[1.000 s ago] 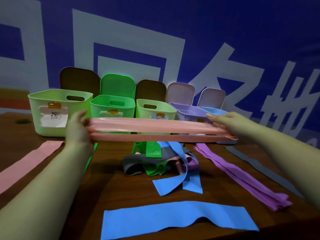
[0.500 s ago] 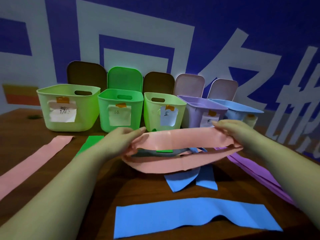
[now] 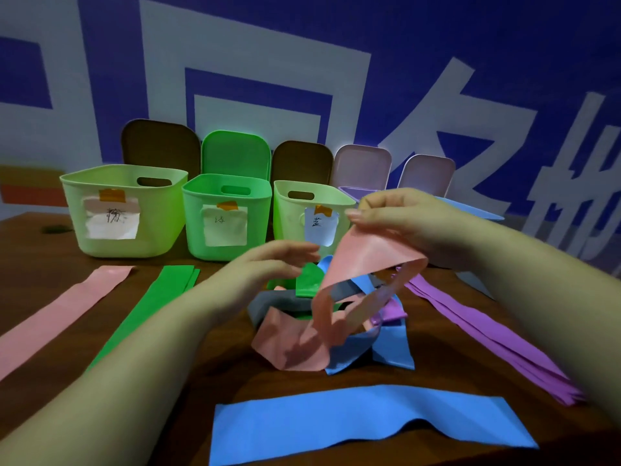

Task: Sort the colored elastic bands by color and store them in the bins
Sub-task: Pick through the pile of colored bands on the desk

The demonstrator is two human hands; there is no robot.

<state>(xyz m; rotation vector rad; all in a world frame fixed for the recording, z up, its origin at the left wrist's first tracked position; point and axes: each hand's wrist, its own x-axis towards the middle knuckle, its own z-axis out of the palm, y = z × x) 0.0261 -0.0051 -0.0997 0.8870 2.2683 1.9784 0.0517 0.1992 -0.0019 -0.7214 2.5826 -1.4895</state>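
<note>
Bins (image 3: pixel 225 210) behind tangled band pile (image 3: pixel 349 317)

A dark brown wooden tabletop (image 3: pixel 208 381) fills the lower part of the view, with a dark knot-like mark (image 3: pixel 55 228) near its far left edge. Behind it stands a deep blue wall banner (image 3: pixel 420 35) printed with large pale grey characters and an orange-red stripe (image 3: pixel 30 193) at far left. The light is dim and bluish.

A pink band (image 3: pixel 363 264) hung looped above a mixed pile of bands (image 3: pixel 336 317). Pink (image 3: pixel 64 311), green (image 3: pixel 158 297), purple (image 3: pixel 477 334) and blue (image 3: pixel 353 428) bands lay flat before five open labelled bins (image 3: pixel 127 210).
</note>
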